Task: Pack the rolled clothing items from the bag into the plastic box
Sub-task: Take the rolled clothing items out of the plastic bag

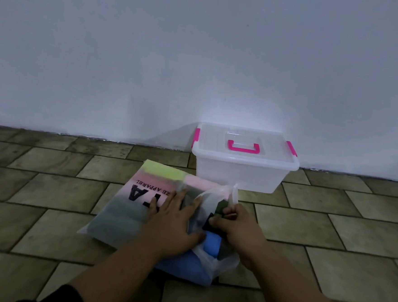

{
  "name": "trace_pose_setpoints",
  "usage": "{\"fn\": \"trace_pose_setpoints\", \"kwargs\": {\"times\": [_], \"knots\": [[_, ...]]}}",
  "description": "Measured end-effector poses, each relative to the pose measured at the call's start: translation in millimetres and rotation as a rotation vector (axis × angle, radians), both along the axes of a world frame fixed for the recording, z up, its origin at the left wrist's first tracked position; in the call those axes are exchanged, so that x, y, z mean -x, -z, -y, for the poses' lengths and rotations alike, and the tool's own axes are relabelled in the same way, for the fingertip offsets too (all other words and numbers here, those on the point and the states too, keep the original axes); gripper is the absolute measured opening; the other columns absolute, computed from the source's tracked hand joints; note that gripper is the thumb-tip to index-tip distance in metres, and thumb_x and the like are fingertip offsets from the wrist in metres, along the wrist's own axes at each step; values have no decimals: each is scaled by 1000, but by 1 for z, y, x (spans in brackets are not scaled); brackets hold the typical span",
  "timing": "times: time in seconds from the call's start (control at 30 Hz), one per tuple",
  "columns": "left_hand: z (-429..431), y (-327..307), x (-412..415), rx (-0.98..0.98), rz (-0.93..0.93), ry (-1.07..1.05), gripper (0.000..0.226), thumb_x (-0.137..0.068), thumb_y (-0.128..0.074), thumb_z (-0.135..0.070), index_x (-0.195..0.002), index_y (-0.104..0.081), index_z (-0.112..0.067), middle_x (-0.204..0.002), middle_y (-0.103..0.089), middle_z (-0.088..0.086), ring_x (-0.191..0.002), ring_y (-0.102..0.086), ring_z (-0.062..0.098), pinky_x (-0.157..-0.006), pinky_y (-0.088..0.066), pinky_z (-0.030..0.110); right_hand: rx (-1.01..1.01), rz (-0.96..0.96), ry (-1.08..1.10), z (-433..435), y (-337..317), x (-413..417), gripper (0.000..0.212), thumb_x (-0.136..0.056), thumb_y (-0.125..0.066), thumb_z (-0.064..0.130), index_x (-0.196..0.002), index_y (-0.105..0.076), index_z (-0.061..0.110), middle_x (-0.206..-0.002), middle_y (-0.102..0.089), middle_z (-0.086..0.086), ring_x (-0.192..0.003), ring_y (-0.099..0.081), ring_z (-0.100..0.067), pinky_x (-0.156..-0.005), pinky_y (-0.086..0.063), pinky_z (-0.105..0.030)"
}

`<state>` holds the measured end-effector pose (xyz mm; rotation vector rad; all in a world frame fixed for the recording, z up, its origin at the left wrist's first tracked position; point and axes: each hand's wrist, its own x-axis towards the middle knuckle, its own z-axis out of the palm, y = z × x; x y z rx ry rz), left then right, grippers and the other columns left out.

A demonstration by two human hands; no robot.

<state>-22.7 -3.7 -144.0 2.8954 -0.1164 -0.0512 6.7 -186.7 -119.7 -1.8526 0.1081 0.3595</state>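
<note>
A frosted plastic bag point(128, 207) with black lettering lies on the tiled floor, with rolled clothes in yellow-green, pink and grey showing through it. My left hand point(176, 222) presses flat on the bag with straight fingers. At the bag's open right end, my right hand point(235, 226) grips a dark rolled item point(221, 207). A blue roll point(211, 245) sits at the mouth between my hands. Behind them, against the wall, stands the clear plastic box point(241, 175) with its lid on, pink handle and pink clips.
A pale wall point(200, 56) runs right behind the box. The floor point(49, 187) is of greenish-brown tiles all around the bag and box.
</note>
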Motion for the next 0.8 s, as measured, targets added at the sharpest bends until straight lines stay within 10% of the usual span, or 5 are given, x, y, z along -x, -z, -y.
{"fn": "trace_pose_setpoints", "kwargs": {"times": [0.43,0.6,0.8], "knots": [[-1,4,-2,21,23,-2,82,-78,-32,-73,-145,7,-47,-159,11,-6,-145,10,17,-110,13,52,-521,93,413,149,-9,-12,17,-76,-64,0,-75,-65,17,-95,-65,-10,-95,-61,-32,-70,-53,-39],[-1,-3,-2,53,-8,-2,79,-85,-44,-60,-148,0,-43,-159,10,-7,-146,7,17,-112,11,52,192,267,409,95,11,2,26,-74,-78,22,-82,-55,31,-89,-61,4,-75,-59,-11,-55,-44,-27],[-7,-11,-2,91,-65,9,78,-87,-50,-48,-149,-4,-40,-159,8,-9,-146,4,16,-113,10,52,580,444,22,63,8,7,32,-68,-80,32,-85,-54,26,-87,-51,3,-78,-52,-14,-62,-41,-26]]}}
